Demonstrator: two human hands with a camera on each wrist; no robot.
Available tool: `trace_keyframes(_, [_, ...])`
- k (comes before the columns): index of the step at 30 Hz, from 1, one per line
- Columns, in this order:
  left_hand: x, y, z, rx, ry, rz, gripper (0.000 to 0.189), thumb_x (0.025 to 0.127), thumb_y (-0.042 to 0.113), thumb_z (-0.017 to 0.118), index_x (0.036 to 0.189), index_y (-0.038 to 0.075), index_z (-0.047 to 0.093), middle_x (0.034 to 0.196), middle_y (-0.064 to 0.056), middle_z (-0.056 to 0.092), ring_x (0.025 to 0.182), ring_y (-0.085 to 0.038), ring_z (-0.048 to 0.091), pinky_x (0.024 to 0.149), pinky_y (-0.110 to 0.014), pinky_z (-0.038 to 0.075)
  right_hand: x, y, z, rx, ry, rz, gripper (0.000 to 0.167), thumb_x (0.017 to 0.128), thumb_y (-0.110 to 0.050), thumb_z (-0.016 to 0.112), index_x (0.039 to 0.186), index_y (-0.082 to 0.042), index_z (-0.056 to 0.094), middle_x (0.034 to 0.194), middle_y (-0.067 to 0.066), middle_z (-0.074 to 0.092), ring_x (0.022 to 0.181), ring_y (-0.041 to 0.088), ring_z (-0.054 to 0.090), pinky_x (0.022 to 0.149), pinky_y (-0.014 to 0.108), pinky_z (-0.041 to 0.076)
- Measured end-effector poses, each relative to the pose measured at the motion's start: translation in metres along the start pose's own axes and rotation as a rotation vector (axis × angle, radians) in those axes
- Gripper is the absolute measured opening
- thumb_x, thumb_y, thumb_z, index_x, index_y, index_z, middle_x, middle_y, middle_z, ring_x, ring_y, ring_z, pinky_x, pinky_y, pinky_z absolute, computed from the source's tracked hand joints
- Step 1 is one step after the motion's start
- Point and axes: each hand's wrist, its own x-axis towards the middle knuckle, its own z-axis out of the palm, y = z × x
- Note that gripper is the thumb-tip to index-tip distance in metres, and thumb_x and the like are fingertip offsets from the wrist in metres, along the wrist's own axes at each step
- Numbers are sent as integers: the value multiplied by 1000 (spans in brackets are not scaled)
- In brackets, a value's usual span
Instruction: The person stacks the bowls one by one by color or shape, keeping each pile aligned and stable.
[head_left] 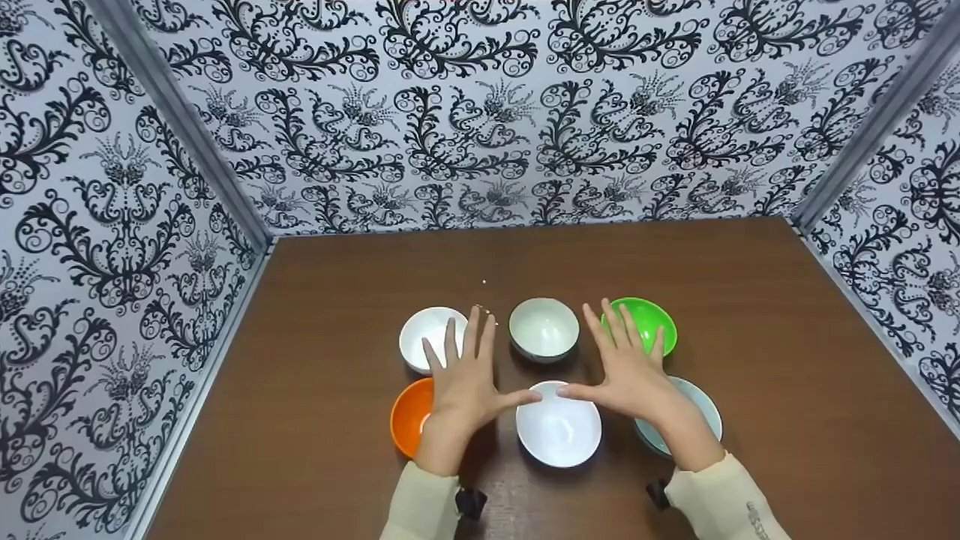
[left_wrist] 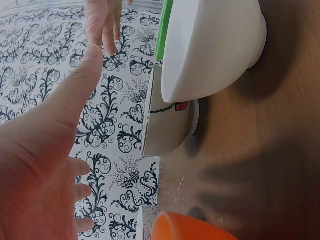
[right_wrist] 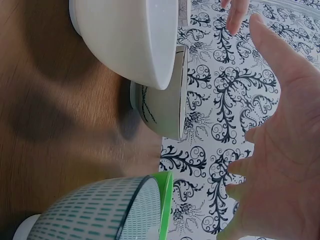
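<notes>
My left hand (head_left: 461, 382) and right hand (head_left: 634, 379) hover spread wide, holding nothing, thumbs pointing toward each other above the front white bowl (head_left: 559, 431), perhaps splayed so that neither brushes a rim. That bowl sits below and between them, with the orange bowl (head_left: 406, 416) and far white bowl (head_left: 421, 336) under my left, the green bowl (head_left: 660, 326) and patterned bowl (head_left: 702, 412) under my right, and the pale bowl (head_left: 544, 328) beyond the gap. All six stand mouth up, presumably for steadiness, in two rows.

High, downward head view; low, close wrist views toward patterned wall (head_left: 480, 112), white bowl (left_wrist: 217, 47) in both.
</notes>
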Motion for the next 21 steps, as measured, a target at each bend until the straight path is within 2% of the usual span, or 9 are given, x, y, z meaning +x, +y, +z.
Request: trace_keyframes(21, [-4, -1, 0, 6, 32, 16, 127, 66, 85, 65, 161, 18, 15, 170, -6, 9, 154, -41, 12, 118, -73, 7, -7, -3, 9, 58, 29, -41, 119, 72, -78, 67, 162, -21, 13, 168, 16, 10, 154, 42, 6, 112, 79, -3])
